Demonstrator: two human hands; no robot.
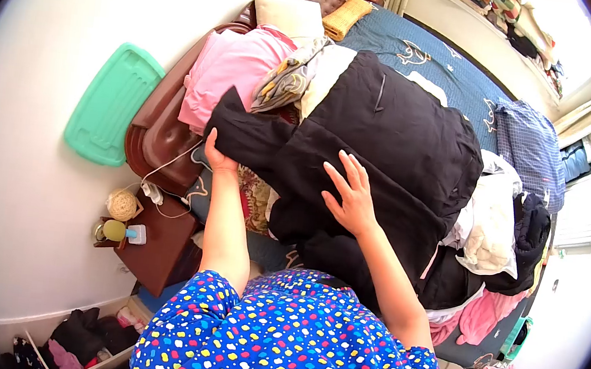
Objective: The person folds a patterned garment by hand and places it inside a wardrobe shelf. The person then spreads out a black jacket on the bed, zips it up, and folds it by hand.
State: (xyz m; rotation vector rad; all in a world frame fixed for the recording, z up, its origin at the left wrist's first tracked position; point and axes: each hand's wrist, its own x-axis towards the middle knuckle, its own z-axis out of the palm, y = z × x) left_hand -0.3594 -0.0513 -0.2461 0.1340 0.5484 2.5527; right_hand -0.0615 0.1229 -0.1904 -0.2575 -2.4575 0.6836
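A large black jacket [394,134] lies spread over the pile on the bed, a short zip-like line showing near its top. My left hand [221,154] has its fingers closed around a narrow black end of it, which points up and left. Over the jacket's middle, my right hand [353,196] is spread with fingers apart; whether it touches the cloth I cannot tell. Beside the left hand is pink bedding [232,70], and a grey-yellow patterned cloth [289,76] lies against it. White clothing [493,220] lies to the jacket's right.
A brown leather headboard [163,142] runs along the left wall, a green plastic lid [113,104] behind it. A nightstand [160,242] holds small items and a cable. An open container [103,366] of clothes stands lower left. A blue checked pillow [529,151] lies at right.
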